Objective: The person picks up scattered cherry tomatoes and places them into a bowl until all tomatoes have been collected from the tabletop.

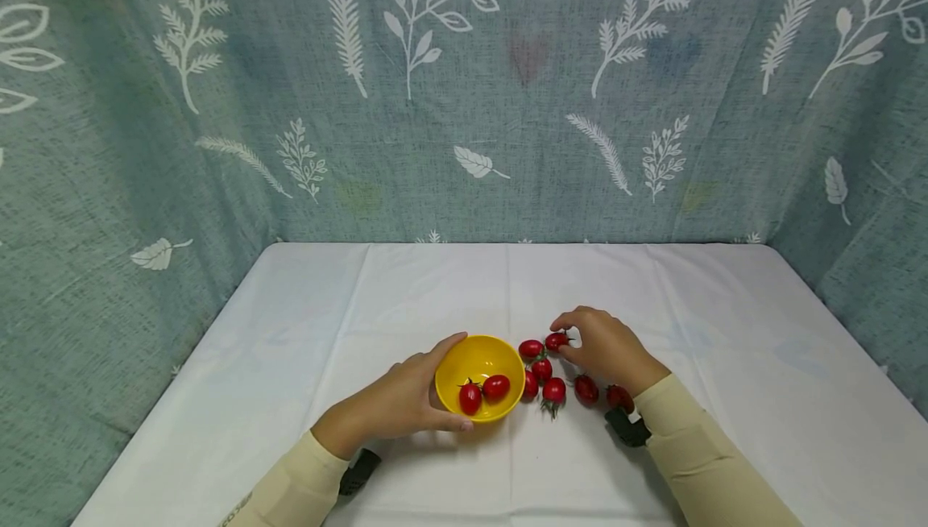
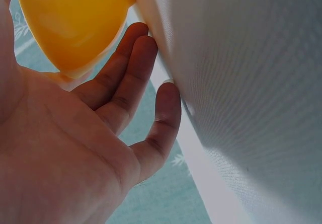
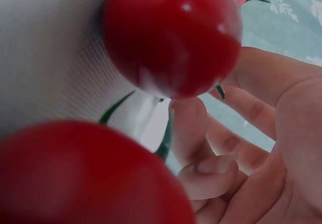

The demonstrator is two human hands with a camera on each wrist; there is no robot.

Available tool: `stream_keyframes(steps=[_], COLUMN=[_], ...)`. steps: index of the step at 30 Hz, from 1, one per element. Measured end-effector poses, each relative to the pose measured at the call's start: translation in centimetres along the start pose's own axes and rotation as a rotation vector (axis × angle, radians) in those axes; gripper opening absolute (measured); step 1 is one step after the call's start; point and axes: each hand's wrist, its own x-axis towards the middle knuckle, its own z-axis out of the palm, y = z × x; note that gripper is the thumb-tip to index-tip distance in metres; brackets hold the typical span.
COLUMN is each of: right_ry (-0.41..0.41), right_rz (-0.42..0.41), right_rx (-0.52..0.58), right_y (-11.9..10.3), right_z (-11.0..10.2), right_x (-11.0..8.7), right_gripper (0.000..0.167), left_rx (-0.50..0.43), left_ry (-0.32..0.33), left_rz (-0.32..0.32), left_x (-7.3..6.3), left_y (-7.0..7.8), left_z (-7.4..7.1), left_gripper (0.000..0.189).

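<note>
A yellow bowl (image 1: 480, 350) stands left of the loose fruit on the white cloth, with two cherry tomatoes (image 1: 496, 387) inside. My left hand (image 1: 406, 398) grips it from the left, thumb along the near side and fingertips at the far rim. In the left wrist view the bowl's wall (image 2: 75, 22) shows beyond the palm, the other fingers close to the cloth. Behind the pile, my right hand (image 1: 609, 350) pinches a cherry tomato (image 1: 557, 342) between thumb and index finger. Its remaining fingers curl beneath the palm in the right wrist view.
Several loose cherry tomatoes (image 1: 541, 370) lie close against the bowl's right side. Two more, one of them a dark red cherry tomato (image 1: 586, 389), lie beneath the right wrist. A leaf-patterned curtain (image 1: 464, 108) hangs behind and beside the white-covered table (image 1: 406, 285).
</note>
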Motion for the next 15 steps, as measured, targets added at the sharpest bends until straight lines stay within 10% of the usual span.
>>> stream_keyframes(steps=[15], right_ry=[-0.023], right_rz=[0.021], right_rx=[-0.028], right_y=[0.0], right_z=[0.38], right_x=[0.11], right_gripper=[0.031], left_rx=[0.0], left_ry=[0.002], left_rz=[0.002], left_x=[-0.08], left_y=[0.06], left_z=[0.02], left_gripper=[0.112])
